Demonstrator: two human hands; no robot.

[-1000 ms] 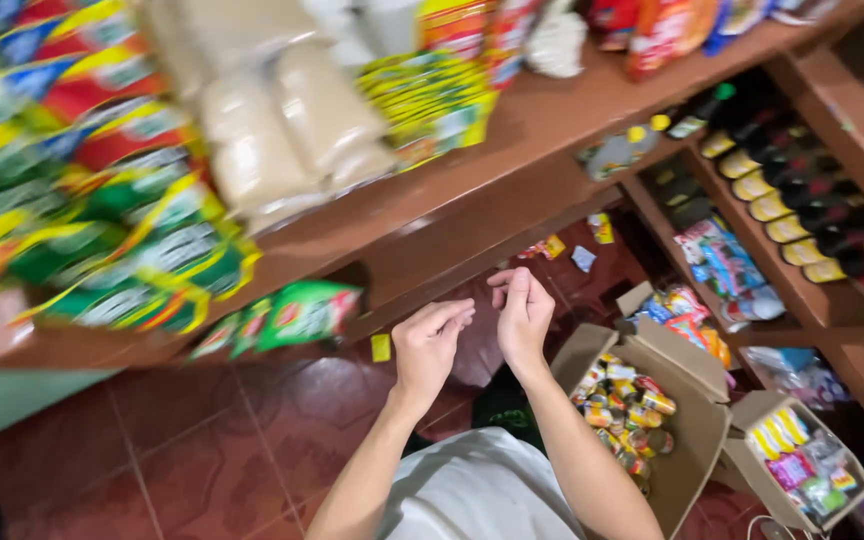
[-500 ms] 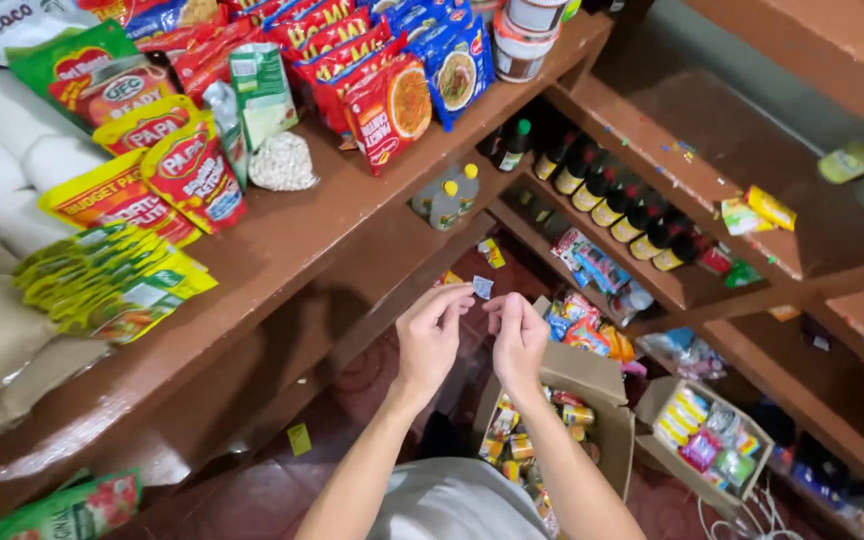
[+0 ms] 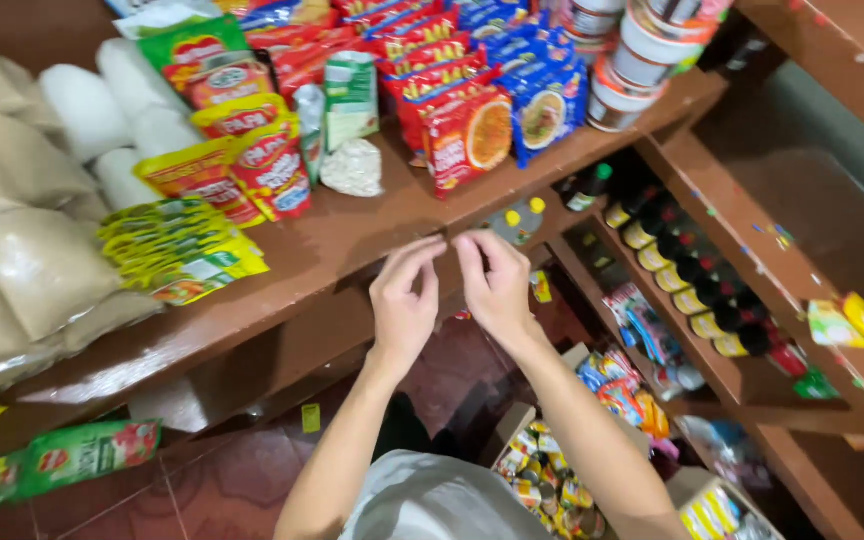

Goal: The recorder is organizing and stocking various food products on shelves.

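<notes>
Both hands have risen to the shelf edge, left hand and right hand fingertips pinched at the wood, whatever small sticker they press hidden, so progress is unclear.

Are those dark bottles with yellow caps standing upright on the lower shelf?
Upright. The dark bottles stand in a row on the lower shelf, yellow caps facing up.
</notes>
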